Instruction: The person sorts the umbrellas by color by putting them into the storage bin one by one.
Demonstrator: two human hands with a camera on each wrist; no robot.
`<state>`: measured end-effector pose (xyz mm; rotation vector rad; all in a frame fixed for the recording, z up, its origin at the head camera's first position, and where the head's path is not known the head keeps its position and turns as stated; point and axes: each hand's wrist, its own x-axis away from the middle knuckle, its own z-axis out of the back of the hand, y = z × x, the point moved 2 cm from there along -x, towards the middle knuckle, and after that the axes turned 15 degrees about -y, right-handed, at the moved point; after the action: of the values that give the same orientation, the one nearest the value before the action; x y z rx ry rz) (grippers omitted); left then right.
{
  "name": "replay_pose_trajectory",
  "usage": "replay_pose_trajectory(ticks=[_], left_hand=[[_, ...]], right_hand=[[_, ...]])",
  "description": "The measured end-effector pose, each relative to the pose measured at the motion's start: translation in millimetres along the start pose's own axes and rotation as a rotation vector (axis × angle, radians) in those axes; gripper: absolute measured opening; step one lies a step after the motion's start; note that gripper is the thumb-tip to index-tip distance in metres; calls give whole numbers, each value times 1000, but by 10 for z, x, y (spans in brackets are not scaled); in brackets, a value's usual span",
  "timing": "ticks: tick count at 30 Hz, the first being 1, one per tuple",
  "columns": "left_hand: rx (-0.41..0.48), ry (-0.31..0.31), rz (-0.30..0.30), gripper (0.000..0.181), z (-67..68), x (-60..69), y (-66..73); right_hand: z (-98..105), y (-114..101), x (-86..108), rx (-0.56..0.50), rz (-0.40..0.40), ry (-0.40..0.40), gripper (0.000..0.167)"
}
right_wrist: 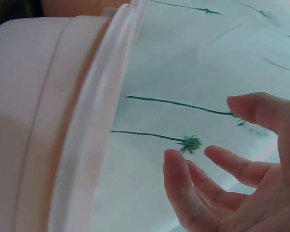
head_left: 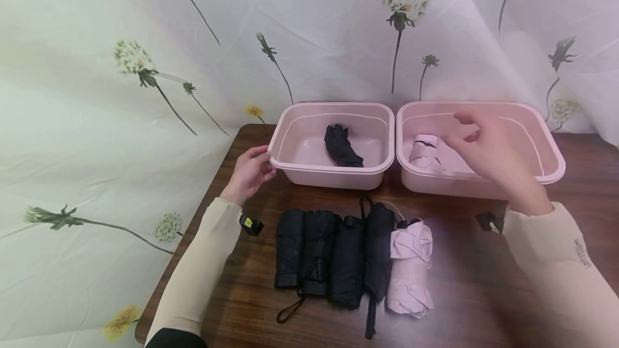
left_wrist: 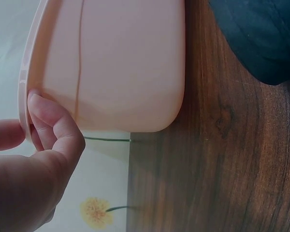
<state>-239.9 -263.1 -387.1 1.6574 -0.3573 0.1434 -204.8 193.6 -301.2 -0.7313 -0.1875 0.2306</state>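
My left hand (head_left: 250, 174) pinches the rim of the left pink plastic basin (head_left: 333, 178); in the left wrist view the thumb and curled fingers (left_wrist: 53, 118) lie on either side of that rim. Inside this basin lies a folded black umbrella (head_left: 341, 146). Over the right pink basin (head_left: 454, 185) hovers my right hand (head_left: 493, 149), its fingers spread with nothing between them. A folded pink umbrella (head_left: 425, 153) rests in that basin, left of the hand. In the right wrist view the right hand (right_wrist: 232, 179) is apart from the basin's rim (right_wrist: 87, 125).
In front of the basins, several folded black umbrellas (head_left: 345, 262) lie side by side on the brown wooden table (head_left: 469, 283). A folded pink umbrella (head_left: 410, 270) lies at the right end of the row. Behind stands a white flower-printed cloth (head_left: 329, 15).
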Motion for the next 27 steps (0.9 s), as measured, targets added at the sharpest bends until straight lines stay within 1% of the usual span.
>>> replay_pose_trajectory(ticks=[3,7,11,14,15,20,24,27], left_hand=[[-3,1,-1,44,3,-6,2],[-7,7,1,43,1,-5,4],[-4,10,4,43,-4,-3,4],[-4,8,7,43,-6,-4,3],[-8,8,8,43,-7,-4,3],[-8,-12,4,44,1,-7,2],[-10,-11,3,43,5,-7,0],[-14,-4,5,44,4,-7,-3]], right_hand=[[25,-54,105,42,19,35,62],[49,-115,223,89,65,93,59],[53,-157,315,89,105,133,58],[37,-193,381,87,159,158,55],[24,-202,403,84,175,153,54],[-102,-197,490,75,208,70,57],[-278,-143,538,85,173,-51,62],[-462,-70,556,98,126,-170,68]])
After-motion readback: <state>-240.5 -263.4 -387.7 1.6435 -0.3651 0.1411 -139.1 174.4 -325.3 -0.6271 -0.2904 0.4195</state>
